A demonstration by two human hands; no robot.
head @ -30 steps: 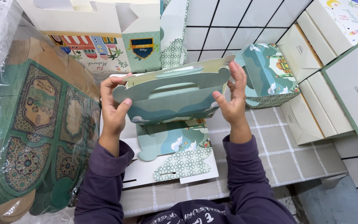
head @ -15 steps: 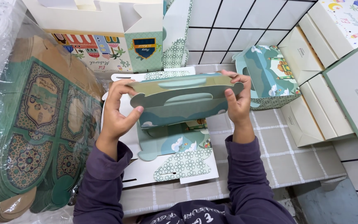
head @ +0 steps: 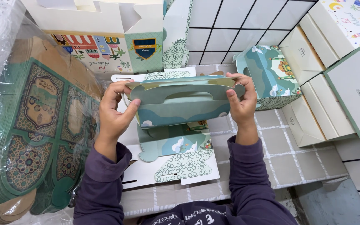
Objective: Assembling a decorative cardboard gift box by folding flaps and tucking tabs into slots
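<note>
A teal and green card gift box with a cut-out handle (head: 183,103) is held up between both my hands above the table. My left hand (head: 115,111) grips its left end, thumb on the front face. At the right end my right hand (head: 241,101) pinches the top edge, fingers curled over it. Beneath the box lies a flat unfolded box blank (head: 176,156) with the same green pattern, on top of white blanks.
A plastic-wrapped stack of flat green and brown patterned blanks (head: 34,137) fills the left. An assembled teal box (head: 271,77) stands right of my hands. White and cream boxes (head: 313,104) line the right; a tall printed box (head: 105,37) stands behind.
The box has been lowered and tilted so its handle side faces me, and its top flaps have been pressed together. My hands have shifted to the upper corners.
</note>
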